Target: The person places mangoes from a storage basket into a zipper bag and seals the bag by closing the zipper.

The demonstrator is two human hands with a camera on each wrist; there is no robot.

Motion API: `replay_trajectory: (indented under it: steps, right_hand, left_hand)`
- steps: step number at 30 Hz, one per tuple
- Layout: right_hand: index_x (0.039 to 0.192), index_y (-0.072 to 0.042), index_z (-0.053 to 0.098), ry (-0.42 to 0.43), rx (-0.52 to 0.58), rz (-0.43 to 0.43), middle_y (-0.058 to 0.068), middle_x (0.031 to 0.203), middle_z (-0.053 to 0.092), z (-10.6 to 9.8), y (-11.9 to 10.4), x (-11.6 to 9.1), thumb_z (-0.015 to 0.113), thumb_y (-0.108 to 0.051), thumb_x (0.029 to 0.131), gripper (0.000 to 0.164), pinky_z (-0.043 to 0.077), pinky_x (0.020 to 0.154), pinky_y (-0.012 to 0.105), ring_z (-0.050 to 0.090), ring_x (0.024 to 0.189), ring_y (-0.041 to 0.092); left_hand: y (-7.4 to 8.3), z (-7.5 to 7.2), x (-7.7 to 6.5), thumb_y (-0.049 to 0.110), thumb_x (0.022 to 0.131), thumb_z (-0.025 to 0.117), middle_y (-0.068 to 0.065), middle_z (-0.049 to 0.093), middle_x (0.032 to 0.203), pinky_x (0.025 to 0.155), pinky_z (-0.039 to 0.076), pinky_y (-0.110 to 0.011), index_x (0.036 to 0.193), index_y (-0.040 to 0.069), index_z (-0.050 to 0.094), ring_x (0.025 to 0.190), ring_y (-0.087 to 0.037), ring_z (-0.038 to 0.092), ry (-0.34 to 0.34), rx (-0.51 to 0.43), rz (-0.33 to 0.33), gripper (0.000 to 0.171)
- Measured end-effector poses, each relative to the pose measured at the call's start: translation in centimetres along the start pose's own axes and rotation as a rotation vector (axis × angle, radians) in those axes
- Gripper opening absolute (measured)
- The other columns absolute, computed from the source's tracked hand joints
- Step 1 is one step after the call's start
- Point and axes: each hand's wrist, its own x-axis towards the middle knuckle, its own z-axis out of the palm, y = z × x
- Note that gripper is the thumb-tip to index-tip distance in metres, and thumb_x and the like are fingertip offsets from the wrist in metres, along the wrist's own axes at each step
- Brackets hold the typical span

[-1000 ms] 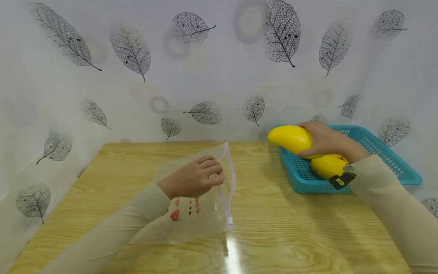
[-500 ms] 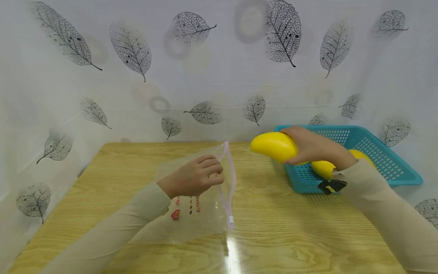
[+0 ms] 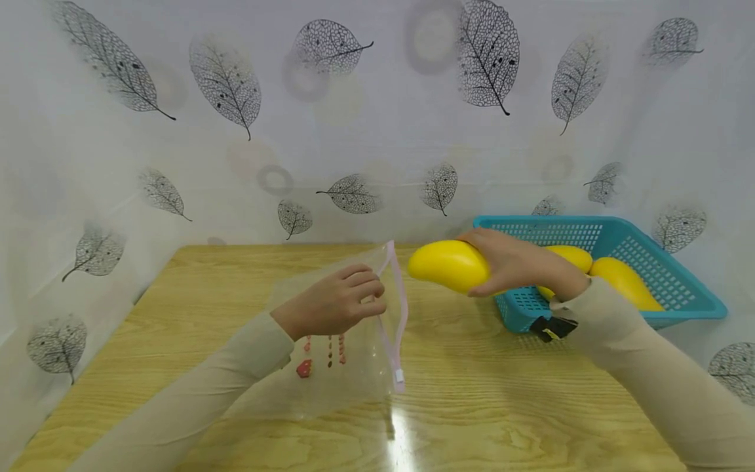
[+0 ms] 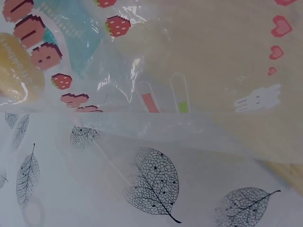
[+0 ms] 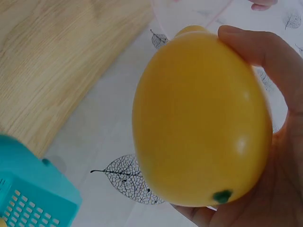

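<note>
My left hand (image 3: 333,301) pinches the upper layer of a clear zip bag (image 3: 354,387) near its mouth. The bag lies on the table with its pink-edged mouth parted to the right and a white slider (image 3: 399,375) at the near end. Pink prints, strawberries and hearts among them, show on its film in the left wrist view. In my right hand (image 3: 513,265) is a smooth yellow mango (image 3: 445,264), gripped from above and held in the air just right of the bag's mouth. A green stem spot (image 5: 222,196) marks its end in the right wrist view.
At the back right stands a turquoise perforated basket (image 3: 696,301), with more yellow mangoes (image 3: 628,283) inside. The wooden table (image 3: 501,406) ends at a white leaf-printed backdrop (image 3: 389,118) behind and to the left.
My right hand has carried the mango left and slightly down, away from the basket toward the bag's mouth. More of the mangoes in the basket now show. My left hand stays in place.
</note>
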Motion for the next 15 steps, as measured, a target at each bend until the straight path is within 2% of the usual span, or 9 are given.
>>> replay_trajectory:
  steps: [15]
  right_hand:
    - [0.135, 0.001, 0.041, -0.024, -0.016, -0.045, 0.017, 0.123, 0.054, 1.7, -1.7, 1.0, 0.076, -0.038, 0.069, 0.084, 0.050, 0.078, 0.040, 0.053, 0.099, 0.025]
  left_hand:
    - [-0.2, 0.0, 0.3, 0.006, 0.081, 0.069, 0.000, 0.062, 0.089, 0.091, 0.048, -0.029, 0.085, 0.014, 0.060, 0.087, -0.017, 0.058, 0.019, 0.009, -0.008, 0.012]
